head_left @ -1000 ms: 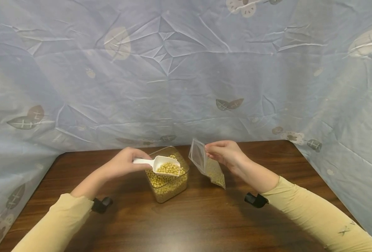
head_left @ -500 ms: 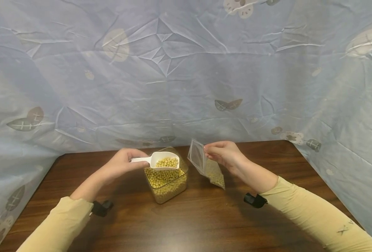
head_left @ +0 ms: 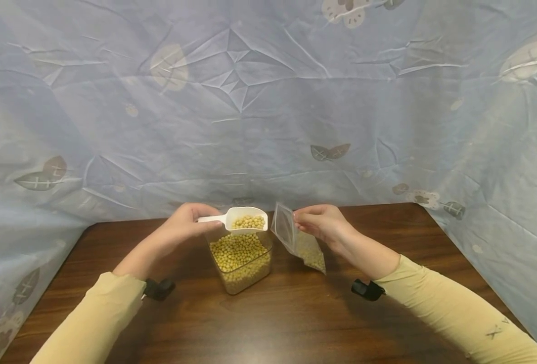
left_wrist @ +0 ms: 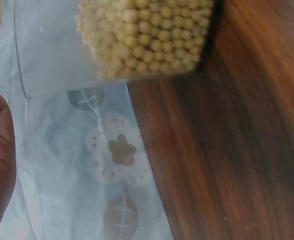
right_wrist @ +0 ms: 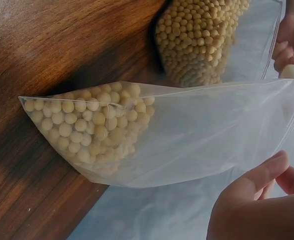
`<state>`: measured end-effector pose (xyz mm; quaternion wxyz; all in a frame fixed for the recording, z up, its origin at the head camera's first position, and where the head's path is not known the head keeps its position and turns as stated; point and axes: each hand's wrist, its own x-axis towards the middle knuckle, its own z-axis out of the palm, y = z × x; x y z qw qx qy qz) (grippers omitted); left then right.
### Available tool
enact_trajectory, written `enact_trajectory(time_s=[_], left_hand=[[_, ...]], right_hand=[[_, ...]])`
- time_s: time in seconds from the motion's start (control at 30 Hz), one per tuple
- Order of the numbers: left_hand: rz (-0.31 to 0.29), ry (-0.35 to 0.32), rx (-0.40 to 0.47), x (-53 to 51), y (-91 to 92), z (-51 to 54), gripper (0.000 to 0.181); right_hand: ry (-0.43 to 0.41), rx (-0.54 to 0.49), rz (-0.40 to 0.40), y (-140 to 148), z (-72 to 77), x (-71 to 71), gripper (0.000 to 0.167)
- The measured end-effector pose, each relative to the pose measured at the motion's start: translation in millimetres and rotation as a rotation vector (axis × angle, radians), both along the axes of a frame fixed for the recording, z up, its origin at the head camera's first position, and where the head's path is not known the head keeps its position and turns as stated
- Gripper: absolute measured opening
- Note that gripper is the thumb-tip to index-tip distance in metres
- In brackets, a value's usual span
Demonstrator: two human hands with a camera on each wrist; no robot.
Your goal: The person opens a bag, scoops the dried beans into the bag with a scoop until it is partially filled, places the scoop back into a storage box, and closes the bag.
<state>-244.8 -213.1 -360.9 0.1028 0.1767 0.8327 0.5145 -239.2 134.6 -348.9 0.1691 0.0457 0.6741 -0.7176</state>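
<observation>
My left hand grips the handle of a white scoop, which carries a load of soybeans above the far part of a clear square container. More soybeans fill the lower part of that container. To its right, my right hand pinches the top edge of a clear plastic bag between thumb and fingers. The bag's mouth gapes toward the scoop, a small gap apart. In the right wrist view, soybeans lie in the bag's bottom. The left wrist view shows only part of the left hand.
The brown wooden table bears the container near its back edge. Behind and at both sides hangs a pale blue patterned cloth. Black wrist mounts stick out below both forearms.
The scoop first rises and shifts slightly left, then moves right and farther back, closer to the bag's mouth, with its soybeans. My right hand and the bag stay almost still.
</observation>
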Motion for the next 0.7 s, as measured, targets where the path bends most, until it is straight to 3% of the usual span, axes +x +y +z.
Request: enact_trajectory(time_s=[0.37, 0.7], left_hand=[[-0.037, 0.040, -0.042, -10.2, 28.8, 11.9, 0.032], [-0.072, 0.071, -0.138, -12.8, 46.5, 24.1, 0.027]], right_hand=[[0.094, 0.087, 0.054, -1.0, -5.0, -1.4, 0.035], [0.119, 0.103, 0.027, 0.1, -3.9, -2.0, 0.034]])
